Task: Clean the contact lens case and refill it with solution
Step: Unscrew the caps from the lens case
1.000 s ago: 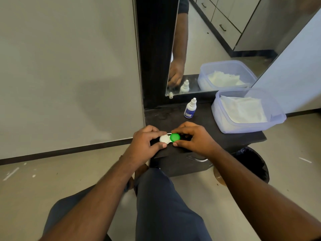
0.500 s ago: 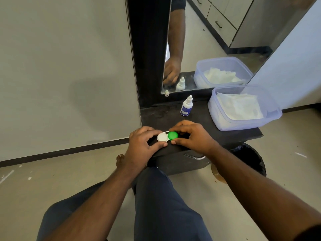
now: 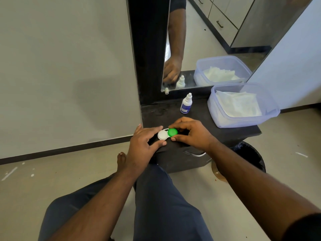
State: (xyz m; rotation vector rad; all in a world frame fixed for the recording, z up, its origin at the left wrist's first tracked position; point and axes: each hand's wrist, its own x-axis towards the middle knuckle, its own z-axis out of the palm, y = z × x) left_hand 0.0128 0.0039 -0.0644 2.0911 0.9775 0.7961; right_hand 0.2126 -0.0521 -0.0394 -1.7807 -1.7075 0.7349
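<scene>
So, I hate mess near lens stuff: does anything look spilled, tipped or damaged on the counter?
Nothing stands out. The solution bottle stands upright and capped, the plastic tub sits level with its cloths inside, and the lens case lies flat with both caps on between the left hand and right hand. No liquid shows on the counter.

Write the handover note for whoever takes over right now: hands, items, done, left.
Left hand: open, fingers spread around the white cap without gripping it.
Right hand: fingers pinch the green cap.
Contact lens case: on the front edge of the dark counter, both caps on.
Solution bottle: upright at the back by the mirror, capped.
Plastic tub of white tissues: at the right.
Done: nothing visible.
Left: uncap, clean, refill, recap.
</scene>
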